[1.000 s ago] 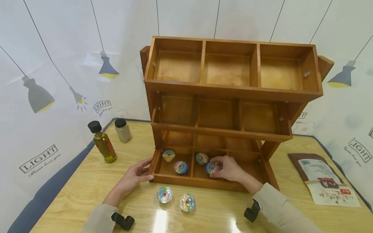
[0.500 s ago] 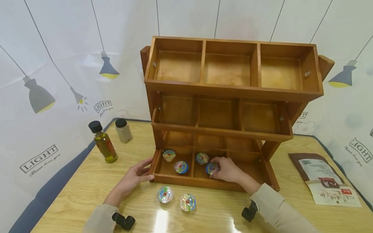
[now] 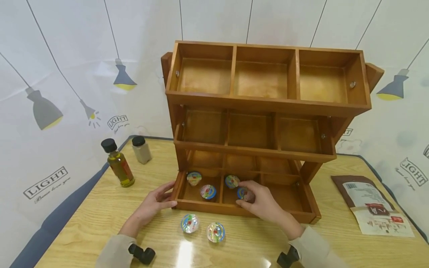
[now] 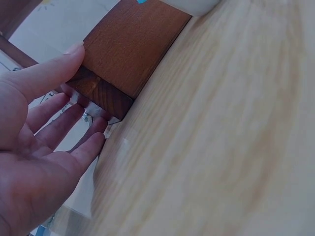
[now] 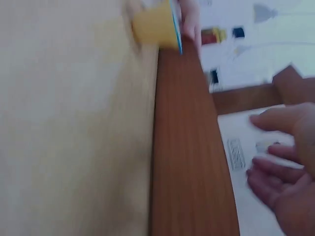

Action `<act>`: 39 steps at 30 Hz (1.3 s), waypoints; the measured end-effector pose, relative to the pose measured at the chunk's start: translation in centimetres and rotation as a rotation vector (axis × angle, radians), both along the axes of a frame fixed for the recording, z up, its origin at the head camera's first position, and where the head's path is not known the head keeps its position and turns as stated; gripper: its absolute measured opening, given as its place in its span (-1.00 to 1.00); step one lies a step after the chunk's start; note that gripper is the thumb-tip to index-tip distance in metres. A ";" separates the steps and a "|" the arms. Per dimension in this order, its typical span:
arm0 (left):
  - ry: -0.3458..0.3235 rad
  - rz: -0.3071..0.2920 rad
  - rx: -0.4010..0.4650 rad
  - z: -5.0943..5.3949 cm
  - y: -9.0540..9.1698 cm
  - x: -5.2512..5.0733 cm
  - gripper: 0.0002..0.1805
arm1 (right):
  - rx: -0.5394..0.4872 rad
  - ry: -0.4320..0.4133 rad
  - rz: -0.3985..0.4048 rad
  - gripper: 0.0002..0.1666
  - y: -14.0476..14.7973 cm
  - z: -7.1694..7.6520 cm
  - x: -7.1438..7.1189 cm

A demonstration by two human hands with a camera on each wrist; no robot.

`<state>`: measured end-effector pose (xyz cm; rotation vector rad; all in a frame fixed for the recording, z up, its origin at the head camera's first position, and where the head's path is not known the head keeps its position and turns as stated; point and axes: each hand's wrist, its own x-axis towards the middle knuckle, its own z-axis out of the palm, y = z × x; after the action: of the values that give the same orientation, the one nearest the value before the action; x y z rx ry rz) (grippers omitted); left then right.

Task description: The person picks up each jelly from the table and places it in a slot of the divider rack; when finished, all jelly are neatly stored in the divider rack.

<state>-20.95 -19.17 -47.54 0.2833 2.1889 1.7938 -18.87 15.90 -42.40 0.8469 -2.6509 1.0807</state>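
Observation:
A brown wooden tiered rack (image 3: 234, 97) has three stepped trays, each divided into compartments. My left hand (image 3: 152, 204) rests at the bottom tray's left front corner, thumb on the front face and relaxed fingers along the side. Over the bottom tray's middle compartment is my right hand (image 3: 266, 204), thumb and fingers spread around a blue-rimmed jelly cup (image 3: 244, 194). The right wrist view shows nothing between those fingers (image 5: 275, 120). Another jelly cup (image 3: 232, 181) lies beside it. In the left compartment are a yellowish jelly cup (image 3: 194, 178) and a blue-rimmed jelly cup (image 3: 208, 191).
Two jelly cups, one left (image 3: 190, 223) and one right (image 3: 215, 232), are on the wooden table (image 3: 161, 245) before the rack. An oil bottle (image 3: 121, 165) and a black-capped jar (image 3: 142, 149) stand to the left. A brown-and-white packet (image 3: 372, 206) lies at right.
My right hand's fingers have spread and drawn slightly away from the blue-rimmed jelly cup, which stays in the middle compartment. The left hand has kept its place at the corner.

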 end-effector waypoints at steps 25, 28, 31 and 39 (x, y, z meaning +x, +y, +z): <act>0.013 -0.019 0.002 -0.2 -0.1 0.0 -0.20 | -0.330 -0.437 0.240 -0.34 -4.7 -6.2 5.4; 0.018 -0.024 -0.003 -0.1 0.0 -0.1 -0.20 | -0.333 -0.444 0.232 -0.34 -4.7 -6.1 5.4; 0.024 -0.026 -0.001 -0.1 -0.1 -0.1 -0.20 | -0.329 -0.457 0.242 -0.34 -4.5 -5.8 5.3; 0.019 -0.021 0.003 -0.2 -0.1 0.0 -0.21 | -0.394 -0.414 0.227 -0.40 -1.9 -3.5 4.2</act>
<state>-20.99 -19.22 -47.75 0.3240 2.1883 1.7901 -14.62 14.02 -45.94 0.9347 -2.5308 1.9437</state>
